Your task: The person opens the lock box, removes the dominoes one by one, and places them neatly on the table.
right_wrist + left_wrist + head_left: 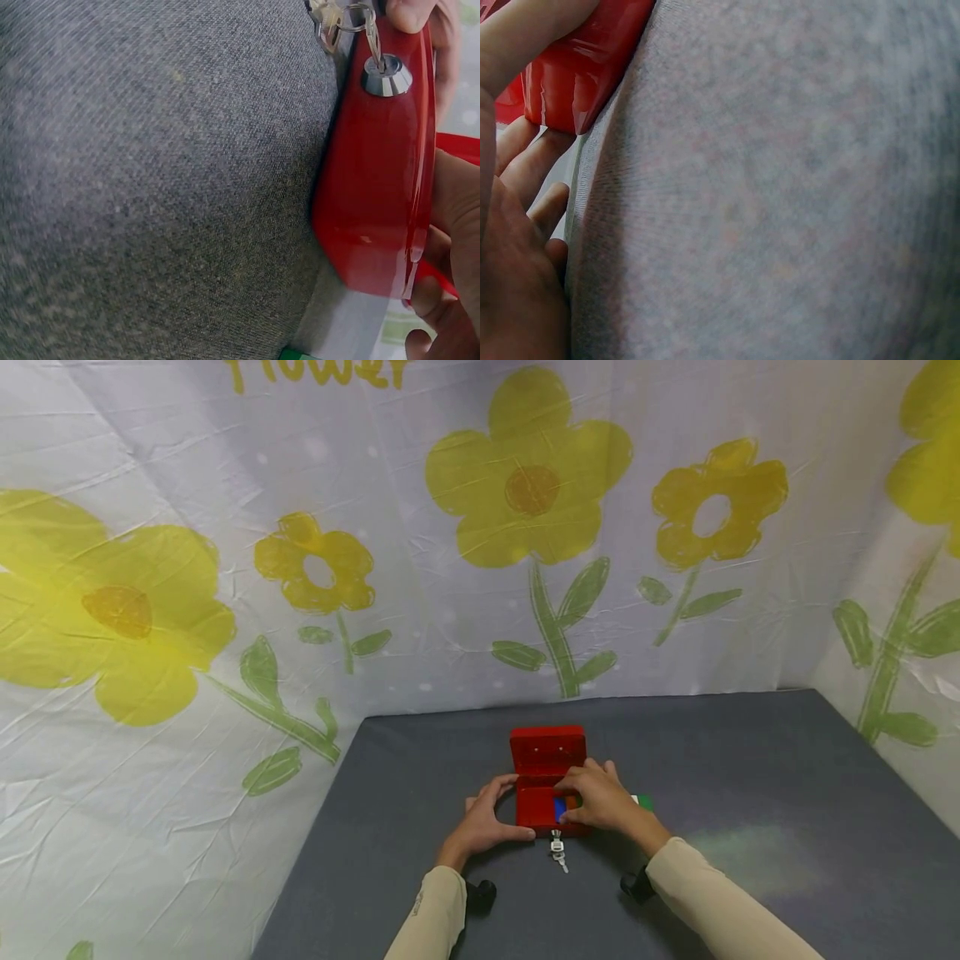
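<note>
Red box sat mid-worktop, its lid raised on the far side. L hand gripped the box's left end, thumb at the near corner, fingers round toward the far side, i.e. clamped on it. R hand reached over the box's right end; its thumb & index were apart, at the near & far ends of a small blue piece inside, tho couldn't tell if they were clamped on it. An orange-brown bit showed just right of the blue one, partly under the hand. Keys hung from the round metal lock on the box's near wall, one key in it. Green-and-white thing lay right of the box, partly hidden by R hand. Flower-print cloth hung beyond the worktop's far edge.
</note>
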{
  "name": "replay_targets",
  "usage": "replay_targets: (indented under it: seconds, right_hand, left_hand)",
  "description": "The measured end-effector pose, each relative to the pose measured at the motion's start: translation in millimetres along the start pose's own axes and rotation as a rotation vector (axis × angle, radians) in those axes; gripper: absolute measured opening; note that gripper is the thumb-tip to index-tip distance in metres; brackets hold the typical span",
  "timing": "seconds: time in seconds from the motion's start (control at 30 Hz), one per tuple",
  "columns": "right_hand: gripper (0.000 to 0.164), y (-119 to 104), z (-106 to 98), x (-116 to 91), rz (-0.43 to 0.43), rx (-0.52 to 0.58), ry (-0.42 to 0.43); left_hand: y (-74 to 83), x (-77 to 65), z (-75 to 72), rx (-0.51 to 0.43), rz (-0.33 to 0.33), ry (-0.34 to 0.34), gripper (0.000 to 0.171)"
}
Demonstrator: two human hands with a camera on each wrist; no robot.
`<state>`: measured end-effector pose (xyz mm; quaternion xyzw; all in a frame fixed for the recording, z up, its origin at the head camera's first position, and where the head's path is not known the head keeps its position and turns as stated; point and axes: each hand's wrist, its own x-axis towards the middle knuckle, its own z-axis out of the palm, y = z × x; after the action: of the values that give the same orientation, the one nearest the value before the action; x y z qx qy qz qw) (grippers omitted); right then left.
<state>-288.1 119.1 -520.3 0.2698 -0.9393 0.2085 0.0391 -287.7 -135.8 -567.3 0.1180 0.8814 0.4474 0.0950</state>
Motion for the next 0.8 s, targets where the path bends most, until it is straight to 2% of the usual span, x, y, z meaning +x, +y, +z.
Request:
replay_targets:
  seconds: [0.8]
  right_hand:
    - [0.038,-4.8,0.7,6.8,-0.061,-0.105,-0.032]
  left_hand:
    - [2.4,0.3,0.0,0.008,-0.006,0.002,0.093]
